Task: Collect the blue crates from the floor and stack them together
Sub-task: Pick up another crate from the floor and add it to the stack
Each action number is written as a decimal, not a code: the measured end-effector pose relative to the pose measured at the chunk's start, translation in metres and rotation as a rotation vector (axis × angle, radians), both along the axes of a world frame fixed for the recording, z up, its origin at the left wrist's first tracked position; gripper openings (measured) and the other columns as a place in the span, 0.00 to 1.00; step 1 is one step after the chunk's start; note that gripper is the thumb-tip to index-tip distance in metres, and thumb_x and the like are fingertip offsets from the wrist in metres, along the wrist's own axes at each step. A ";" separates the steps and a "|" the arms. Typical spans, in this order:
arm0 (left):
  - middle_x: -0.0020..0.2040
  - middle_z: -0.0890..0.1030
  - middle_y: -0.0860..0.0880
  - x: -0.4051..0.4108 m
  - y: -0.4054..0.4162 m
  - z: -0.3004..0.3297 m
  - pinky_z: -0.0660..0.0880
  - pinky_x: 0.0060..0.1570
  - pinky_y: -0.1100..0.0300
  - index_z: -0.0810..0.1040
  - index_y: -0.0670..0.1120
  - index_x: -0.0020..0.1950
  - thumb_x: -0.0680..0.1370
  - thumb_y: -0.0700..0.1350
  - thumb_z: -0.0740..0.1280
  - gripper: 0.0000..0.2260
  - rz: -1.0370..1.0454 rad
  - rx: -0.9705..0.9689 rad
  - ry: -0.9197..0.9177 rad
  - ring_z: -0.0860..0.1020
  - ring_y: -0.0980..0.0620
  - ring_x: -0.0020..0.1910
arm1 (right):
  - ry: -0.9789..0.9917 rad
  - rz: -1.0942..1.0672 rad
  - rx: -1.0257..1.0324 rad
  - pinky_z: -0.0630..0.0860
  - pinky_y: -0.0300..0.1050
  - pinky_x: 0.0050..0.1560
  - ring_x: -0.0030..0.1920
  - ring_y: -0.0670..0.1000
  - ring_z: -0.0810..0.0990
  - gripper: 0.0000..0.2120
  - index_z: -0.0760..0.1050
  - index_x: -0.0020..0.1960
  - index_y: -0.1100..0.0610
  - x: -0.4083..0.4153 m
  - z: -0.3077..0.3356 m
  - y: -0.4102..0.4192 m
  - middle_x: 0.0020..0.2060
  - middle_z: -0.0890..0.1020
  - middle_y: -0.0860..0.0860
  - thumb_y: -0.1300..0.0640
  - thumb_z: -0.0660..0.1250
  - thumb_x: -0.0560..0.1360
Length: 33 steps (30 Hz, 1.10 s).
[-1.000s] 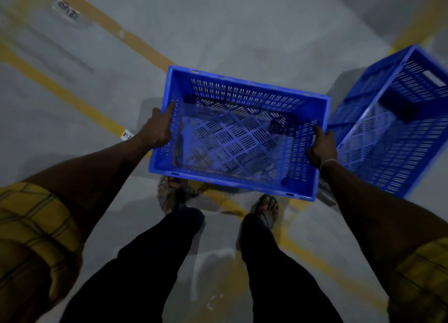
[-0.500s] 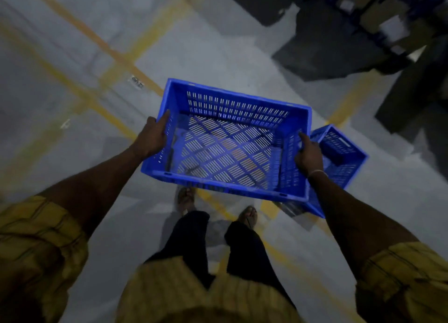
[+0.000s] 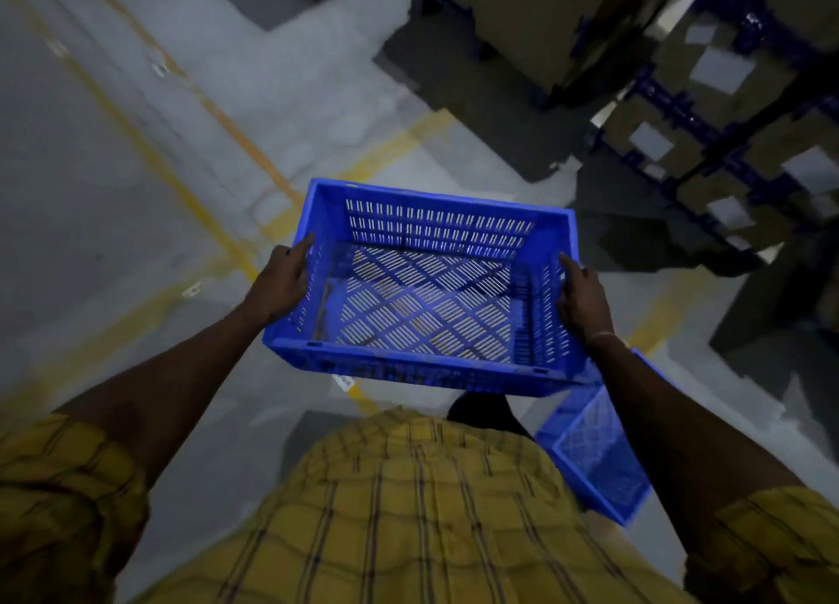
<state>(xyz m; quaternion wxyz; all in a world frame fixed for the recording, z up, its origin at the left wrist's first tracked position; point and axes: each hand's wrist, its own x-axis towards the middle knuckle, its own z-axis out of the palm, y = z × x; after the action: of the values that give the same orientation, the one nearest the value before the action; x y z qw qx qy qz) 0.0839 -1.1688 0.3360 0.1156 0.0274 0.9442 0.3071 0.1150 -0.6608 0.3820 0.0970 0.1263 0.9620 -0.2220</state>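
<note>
A dim grey concrete floor (image 3: 113,204) fills the left of the frame, crossed by worn yellow lines (image 3: 150,154). In the upper right stand blue shelving racks (image 3: 681,104) loaded with brown cardboard boxes (image 3: 535,27), some bearing white labels.

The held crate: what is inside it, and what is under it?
The held crate is empty; only its slotted bottom shows. Through the slots, grey floor with a yellow line appears. Another crate lies lower right, partly covered by the right arm; its contents cannot be seen.
</note>
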 end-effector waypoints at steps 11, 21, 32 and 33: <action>0.54 0.75 0.33 -0.120 0.018 0.016 0.63 0.42 0.59 0.65 0.42 0.78 0.78 0.34 0.63 0.27 0.268 -0.023 0.078 0.77 0.37 0.49 | 0.044 0.217 -0.051 0.71 0.50 0.50 0.48 0.67 0.78 0.29 0.67 0.75 0.55 -0.249 -0.015 0.000 0.48 0.78 0.66 0.61 0.63 0.74; 0.67 0.74 0.35 -0.212 -0.003 0.039 0.69 0.60 0.53 0.65 0.43 0.78 0.79 0.35 0.62 0.27 0.493 -0.045 0.135 0.74 0.39 0.65 | 0.121 0.448 -0.101 0.71 0.48 0.50 0.48 0.66 0.78 0.33 0.68 0.74 0.53 -0.456 0.019 -0.049 0.52 0.77 0.66 0.68 0.66 0.71; 0.70 0.73 0.35 -0.353 -0.107 0.012 0.69 0.63 0.53 0.66 0.42 0.77 0.78 0.33 0.61 0.26 0.619 -0.037 0.150 0.74 0.38 0.66 | 0.130 0.557 -0.117 0.66 0.42 0.52 0.54 0.65 0.76 0.29 0.67 0.75 0.54 -0.642 0.005 -0.186 0.57 0.74 0.66 0.68 0.63 0.75; 0.70 0.73 0.35 -0.368 -0.121 0.011 0.69 0.64 0.52 0.66 0.42 0.77 0.78 0.33 0.61 0.26 0.626 -0.036 0.145 0.74 0.38 0.66 | 0.133 0.564 -0.118 0.67 0.43 0.53 0.55 0.65 0.76 0.29 0.67 0.75 0.54 -0.658 0.006 -0.201 0.58 0.74 0.66 0.68 0.63 0.76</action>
<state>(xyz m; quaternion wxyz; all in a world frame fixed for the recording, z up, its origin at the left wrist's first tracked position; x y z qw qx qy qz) -0.2837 -1.2893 0.3468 -0.0518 -0.2447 0.9178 0.3082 -0.5426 -0.8618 0.3877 0.0990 -0.1664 0.9488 -0.2497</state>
